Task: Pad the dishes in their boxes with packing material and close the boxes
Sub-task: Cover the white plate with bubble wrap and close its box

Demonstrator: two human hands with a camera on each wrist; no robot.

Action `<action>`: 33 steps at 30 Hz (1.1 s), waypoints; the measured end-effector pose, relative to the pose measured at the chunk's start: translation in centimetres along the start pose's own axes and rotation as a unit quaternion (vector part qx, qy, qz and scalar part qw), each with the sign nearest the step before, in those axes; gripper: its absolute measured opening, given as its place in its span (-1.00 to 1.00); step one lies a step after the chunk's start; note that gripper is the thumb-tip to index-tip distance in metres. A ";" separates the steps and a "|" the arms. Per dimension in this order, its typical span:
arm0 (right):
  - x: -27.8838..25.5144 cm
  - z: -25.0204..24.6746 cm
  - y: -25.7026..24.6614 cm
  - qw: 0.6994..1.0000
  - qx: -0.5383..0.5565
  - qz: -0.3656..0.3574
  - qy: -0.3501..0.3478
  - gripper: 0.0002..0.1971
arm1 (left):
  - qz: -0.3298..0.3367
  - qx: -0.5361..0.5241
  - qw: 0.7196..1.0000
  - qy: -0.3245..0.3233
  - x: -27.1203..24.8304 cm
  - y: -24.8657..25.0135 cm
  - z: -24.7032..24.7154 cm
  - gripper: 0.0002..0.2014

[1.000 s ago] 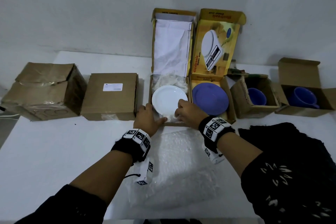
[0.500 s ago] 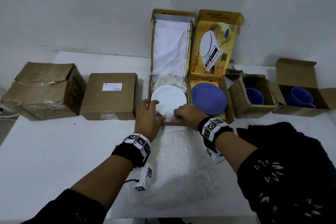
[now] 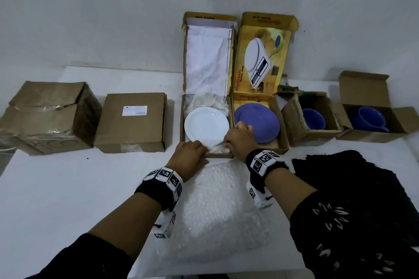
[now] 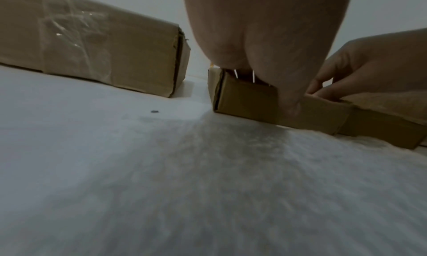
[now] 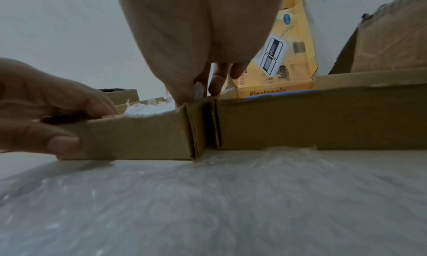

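Status of work. Two brown boxes at the table's 9 o'clock side, the taped box (image 3: 48, 115) and the labelled box (image 3: 132, 120), are shut. Four boxes are open. The white plate (image 3: 206, 125) lies in the plate box (image 3: 182, 120) at 12 o'clock from the person, on crumpled white padding (image 3: 204, 99) that shows beyond its far rim; nothing covers its top, and the lid stands upright against the wall. Just to the right, touching that box, the blue plate (image 3: 260, 123) lies bare in the scale box (image 3: 282, 124). At 2 o'clock, two blue cups (image 3: 314, 119) sit in separate open boxes, with no padding visible around them. A bubble wrap sheet (image 3: 217, 210) lies on the table between the forearms, unused; a black cloth (image 3: 347, 179) lies at 3 o'clock.

Grip state. The left hand (image 3: 189, 154) clasps the near wall of the plate box: thumb flat on the outside, fingers curled over the edge to the inside. The right hand (image 3: 238, 139) is at the near right corner, its fingertips (image 5: 215, 85) pinching a wad of white padding at the wall.

Judged stage: tucking padding round the first plate. Left to do: cover it, close the lid, then pad and close the other three.

Change from the earlier frames. The left hand has dropped from the plate's rim to the box wall. The right hand has shifted rightward to the corner. The plate has stayed in place.
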State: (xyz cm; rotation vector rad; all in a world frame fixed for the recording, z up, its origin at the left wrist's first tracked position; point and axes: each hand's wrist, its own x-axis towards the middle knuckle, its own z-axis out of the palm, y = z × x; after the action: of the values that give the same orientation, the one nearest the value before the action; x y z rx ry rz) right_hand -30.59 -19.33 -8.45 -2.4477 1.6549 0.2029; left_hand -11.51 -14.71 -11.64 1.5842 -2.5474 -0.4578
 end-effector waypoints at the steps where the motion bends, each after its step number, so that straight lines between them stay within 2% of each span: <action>1: 0.2 0.2 0.1 1.000 0.001 0.003 0.003 -0.86 | -0.005 0.001 1.000 -0.003 0.0 0.1 0.0 -0.69; 4: 0.4 0.6 0.0 0.998 0.019 0.029 0.046 -0.85 | -0.001 -0.007 1.000 0.005 0.1 0.2 -0.1 -0.64; 6: 0.5 0.5 -0.2 0.997 0.008 0.030 0.065 -0.85 | -0.010 0.010 1.000 -0.023 0.2 0.3 -0.4 -0.55; 10: 0.0 0.7 -0.6 0.996 -0.085 -0.003 0.024 -0.75 | -0.011 0.040 0.997 -0.062 0.3 0.1 -1.2 -0.31; 12: -0.2 1.1 -0.8 0.993 -0.113 -0.012 0.030 -0.75 | -0.002 0.053 0.996 -0.070 0.2 0.0 -1.2 -0.25; 15: -1.4 1.2 -1.2 0.989 -0.131 -0.023 0.065 -0.86 | -0.007 0.054 0.997 -0.058 -0.3 0.2 -1.4 -0.54; 16: -1.7 1.4 -1.2 0.990 -0.122 -0.014 0.066 -0.82 | -0.005 0.046 0.998 -0.049 -0.4 0.2 -1.4 -0.58; 18: -2.4 1.6 -1.4 0.993 -0.110 0.005 0.042 -0.71 | 0.004 0.061 0.997 -0.041 -0.9 0.3 -1.4 -0.59; 21: -3.0 1.8 -1.7 0.997 -0.078 -0.001 0.012 -0.70 | -0.005 0.093 0.995 -0.043 -1.4 1.1 -1.4 -0.51; 23: -3.5 1.2 -1.7 0.999 -0.012 0.002 0.035 -0.70 | -0.027 0.100 0.994 -0.037 -1.7 1.7 -1.9 -0.52; 25: -4.6 0.6 -1.5 0.992 0.092 0.016 0.089 -0.70 | -0.028 0.078 0.996 0.014 -2.3 2.3 -2.4 -0.60; 27: -6.2 0.6 -1.4 0.971 0.156 0.025 0.178 -0.72 | 0.012 0.034 0.995 0.088 -3.2 2.6 -2.7 -0.72; 28: -7.3 0.7 -1.5 0.962 0.181 0.038 0.201 -0.75 | 0.034 0.022 0.994 0.101 -3.7 2.7 -2.5 -0.76; 29: -8.4 0.8 -1.8 0.958 0.207 0.061 0.189 -0.77 | 0.038 0.012 0.997 0.072 -4.3 3.1 -2.5 -0.77; 30: -9.5 0.9 -2.5 0.961 0.218 0.091 0.143 -0.76 | 0.021 0.001 0.999 0.024 -4.9 3.4 -2.1 -0.73; 32: -11.3 1.4 -4.1 0.972 0.181 0.151 0.005 -0.60 | -0.033 0.018 0.996 -0.085 -5.7 3.8 -1.4 -0.57; 33: -12.0 1.9 -4.9 0.970 0.169 0.169 -0.044 -0.50 | -0.046 0.033 0.992 -0.116 -5.9 4.0 -1.1 -0.49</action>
State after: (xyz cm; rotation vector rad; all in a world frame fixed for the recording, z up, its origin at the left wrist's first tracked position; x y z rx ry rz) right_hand -30.52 -6.22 -7.41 -1.8780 1.8798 0.0641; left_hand -11.99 -8.05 -9.03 1.7737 -2.6904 -0.6061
